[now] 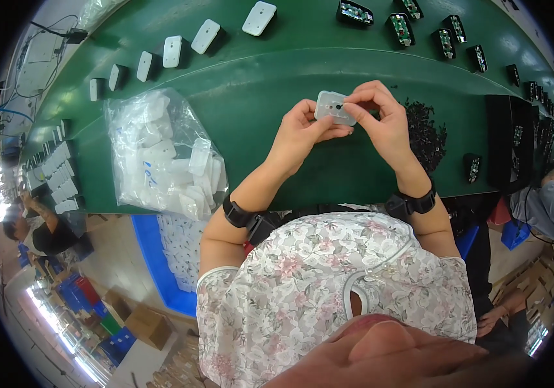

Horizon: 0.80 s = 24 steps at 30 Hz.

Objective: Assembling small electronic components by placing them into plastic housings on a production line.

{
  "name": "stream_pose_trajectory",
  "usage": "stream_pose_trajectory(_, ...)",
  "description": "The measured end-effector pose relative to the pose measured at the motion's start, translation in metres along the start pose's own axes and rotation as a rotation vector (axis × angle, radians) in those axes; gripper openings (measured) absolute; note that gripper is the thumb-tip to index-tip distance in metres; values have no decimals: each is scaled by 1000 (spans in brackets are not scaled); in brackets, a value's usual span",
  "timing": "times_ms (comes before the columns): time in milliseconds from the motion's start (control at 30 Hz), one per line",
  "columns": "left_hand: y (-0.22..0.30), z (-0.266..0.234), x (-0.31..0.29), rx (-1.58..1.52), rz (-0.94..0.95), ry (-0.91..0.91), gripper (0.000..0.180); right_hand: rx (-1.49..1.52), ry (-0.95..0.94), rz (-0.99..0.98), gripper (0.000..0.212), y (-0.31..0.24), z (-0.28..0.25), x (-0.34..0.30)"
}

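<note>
A small white plastic cover (328, 99) with holes is held above the green table. My left hand (295, 137) grips its left and lower edges, thumb across the near side. At the cover's right side, my right hand (387, 126) is closed, thumb and forefinger pinched at a small black part (339, 107) on the cover's face. The fingers partly hide that part. Just right of my right hand lies a loose pile of small black parts (425, 134). A clear plastic bag (160, 155) full of white covers rests to the left of my left hand.
White-topped black cases (207, 36) stand in a curved row at the far left. Open black cases with green circuit boards (401, 30) sit far right, near a black box (500, 142). A blue bin (154, 258) stands below the table edge. Other people are at both sides.
</note>
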<state>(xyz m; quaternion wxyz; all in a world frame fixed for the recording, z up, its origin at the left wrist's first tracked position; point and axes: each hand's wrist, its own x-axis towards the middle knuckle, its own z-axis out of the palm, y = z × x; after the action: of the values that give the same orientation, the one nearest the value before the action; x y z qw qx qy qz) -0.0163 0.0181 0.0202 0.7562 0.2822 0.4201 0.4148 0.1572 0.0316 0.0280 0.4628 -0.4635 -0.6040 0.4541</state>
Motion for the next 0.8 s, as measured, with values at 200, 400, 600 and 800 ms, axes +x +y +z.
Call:
stream_pose_trajectory(200,-1,-7,2,-63,-6,12,13,-568,102,-323,9,10,2,2)
stream_pose_trajectory(400,-10,-5,8,-77,93,74,17,-525,67,-303,12,10,12,1)
stream_pose_trajectory(600,-14,-4,5,21,188,61,17,-390,62,-138,10,7,20,-3)
stream_pose_trajectory(800,-26,-4,1,64,356,55,16,-94,25,109,10,13,23,-8)
